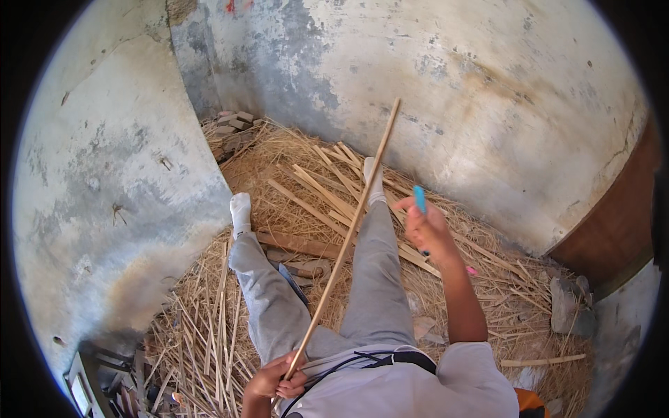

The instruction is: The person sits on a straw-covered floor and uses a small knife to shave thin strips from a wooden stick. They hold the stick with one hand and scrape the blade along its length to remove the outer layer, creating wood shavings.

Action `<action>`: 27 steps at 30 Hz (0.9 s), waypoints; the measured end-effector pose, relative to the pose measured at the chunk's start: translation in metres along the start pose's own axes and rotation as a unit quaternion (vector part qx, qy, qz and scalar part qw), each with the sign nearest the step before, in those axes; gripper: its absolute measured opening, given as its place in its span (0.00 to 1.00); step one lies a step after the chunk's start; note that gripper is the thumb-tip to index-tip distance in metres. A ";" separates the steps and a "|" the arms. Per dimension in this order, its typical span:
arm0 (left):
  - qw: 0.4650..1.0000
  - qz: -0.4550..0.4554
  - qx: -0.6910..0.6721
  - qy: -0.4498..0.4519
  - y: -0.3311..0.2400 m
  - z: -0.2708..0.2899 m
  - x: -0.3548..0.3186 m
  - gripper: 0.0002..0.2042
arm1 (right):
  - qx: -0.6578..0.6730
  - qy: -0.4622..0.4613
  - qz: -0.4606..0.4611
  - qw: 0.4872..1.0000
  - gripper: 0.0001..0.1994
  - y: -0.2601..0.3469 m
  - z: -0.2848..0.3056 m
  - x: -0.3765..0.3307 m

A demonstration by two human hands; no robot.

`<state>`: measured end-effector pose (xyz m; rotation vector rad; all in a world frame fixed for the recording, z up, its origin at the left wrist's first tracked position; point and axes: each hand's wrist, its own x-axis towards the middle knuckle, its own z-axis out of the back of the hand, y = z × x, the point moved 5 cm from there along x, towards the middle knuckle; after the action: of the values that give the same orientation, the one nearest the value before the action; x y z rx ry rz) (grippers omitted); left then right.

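Near my lap, my left hand (282, 376) is closed around the lower end of a long, narrow bamboo strip (346, 242). The strip slants up and away past my right leg, its far end in front of the wall. Off to the right of the strip, my right hand (426, 226) is raised with its fingers curled around a slim blue tool (419, 198). Its blue end sticks out above the fist, and something dark shows below. Motion blurs it, so its exact kind is unclear. The right hand is apart from the strip.
Several loose strips (317, 198) lie on straw beyond my stretched legs, and more (216, 341) lie at left. Between my legs are a wooden board (300, 244) and a dark blade-like piece (291, 282). Stained walls (474, 125) stand close; bricks (233, 124) sit in the far corner.
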<state>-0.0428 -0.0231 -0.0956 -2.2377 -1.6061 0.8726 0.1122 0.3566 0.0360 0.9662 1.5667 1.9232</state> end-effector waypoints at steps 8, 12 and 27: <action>0.966 0.140 -0.165 0.144 0.031 0.019 0.018 0.19 | 0.307 0.033 0.001 0.951 0.14 0.008 -0.058 -0.021; 0.960 0.107 -0.192 0.173 0.033 0.015 0.022 0.21 | 0.280 0.008 0.004 0.960 0.07 0.022 -0.055 -0.023; 0.993 0.027 0.091 0.073 0.013 0.012 0.016 0.27 | -0.010 -0.057 0.081 0.995 0.16 0.047 -0.040 -0.021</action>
<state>-0.0365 -0.0146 -0.1175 -2.1723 -1.3508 0.8132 0.0982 0.3050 0.0734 1.2049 1.4420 1.9483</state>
